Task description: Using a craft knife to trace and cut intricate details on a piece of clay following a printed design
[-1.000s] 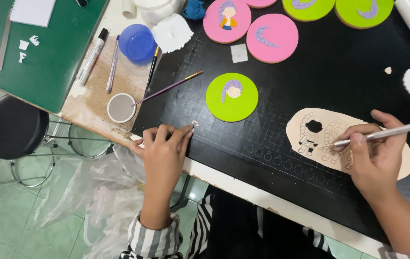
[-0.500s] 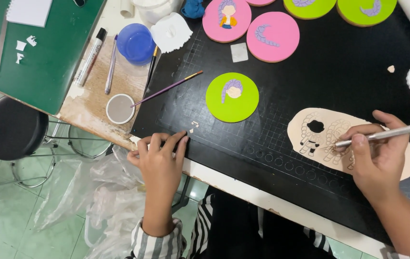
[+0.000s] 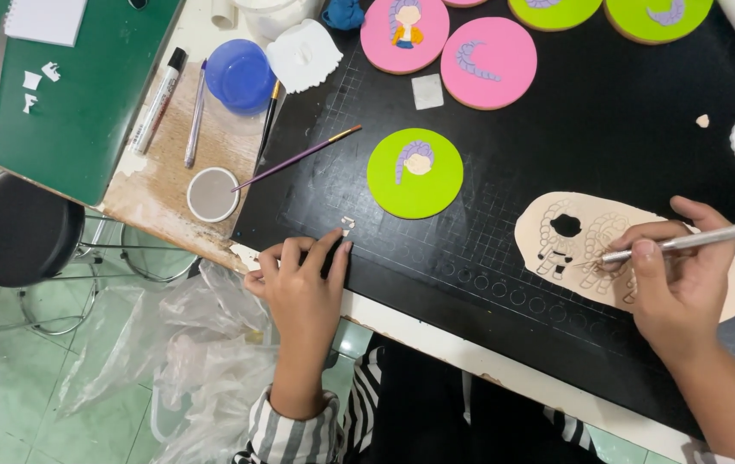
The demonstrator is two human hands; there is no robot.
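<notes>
My right hand [image 3: 681, 288] grips a thin silver tool [image 3: 694, 240] whose tip rests on a flat beige clay sheet [image 3: 556, 219] with small figures cut into it and a dark hole near its left end. The sheet lies on a black cutting mat [image 3: 505, 112]. My left hand [image 3: 303, 279] rests at the mat's front left corner, fingers curled on the edge, holding nothing that I can see. A tiny pale clay scrap [image 3: 347, 225] lies just beyond its fingertips. A green round disc [image 3: 414, 173] with a purple-haired clay figure sits between the hands.
Pink discs [image 3: 487, 63] and more green discs [image 3: 658, 17] line the mat's far edge. A paintbrush [image 3: 298, 158], a round cup [image 3: 213, 194], pens and a blue lid [image 3: 240, 76] sit on a board at left. Below are a black stool [image 3: 19, 228] and a plastic bag [image 3: 204, 352].
My left hand has slid a little toward me along the mat's corner. My right hand and the silver tool have stayed on the beige sheet.
</notes>
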